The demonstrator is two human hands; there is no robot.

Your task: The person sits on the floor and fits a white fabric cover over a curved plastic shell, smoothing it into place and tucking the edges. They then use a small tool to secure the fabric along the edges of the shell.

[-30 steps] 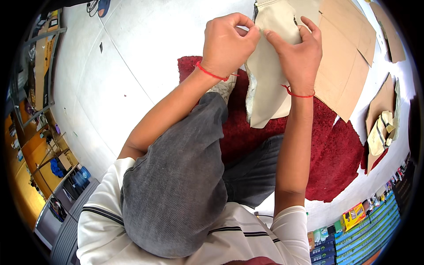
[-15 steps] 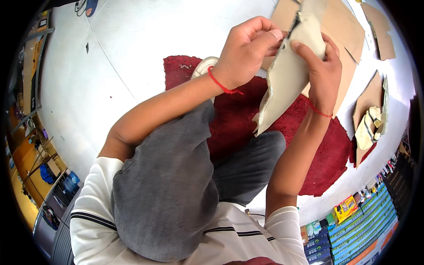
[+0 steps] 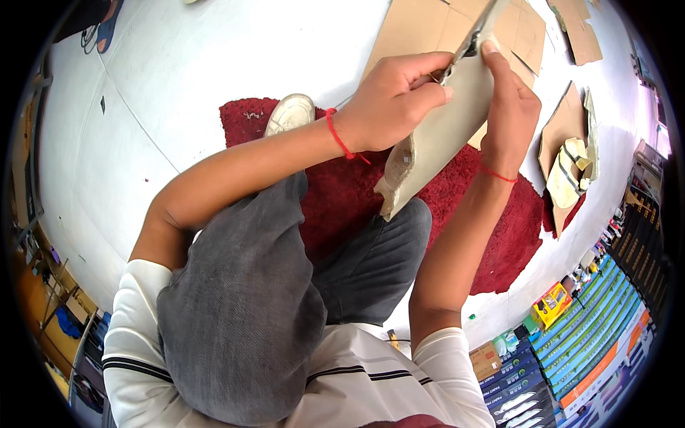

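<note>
A stiff beige sheet (image 3: 455,107) with a ragged, frayed edge is held up in front of me, tilted over my bent knee. My left hand (image 3: 399,100) is closed at its left edge, finger and thumb bent together near a dark patch (image 3: 472,47) on that edge. Exactly what the fingertips pinch is partly hidden. On the other side, my right hand (image 3: 512,110) grips the sheet, thumb on its face and the remaining fingers mostly hidden behind. The sheet's lower torn corner hangs close to my knee.
Under my legs lies a dark red rug (image 3: 492,242) on the white floor (image 3: 178,85). Flat cardboard (image 3: 410,36) spreads beyond my hands. At right, a cream bundle with dark bands (image 3: 567,175) rests on cardboard. Stacked boxes (image 3: 585,335) stand at lower right; another person's sandalled foot (image 3: 108,28) shows upper left.
The view has shifted, so the surroundings sit further left. My right thumb has moved up along the sheet toward the dark patch, and the sheet is turned slightly. Both hands stay on it.
</note>
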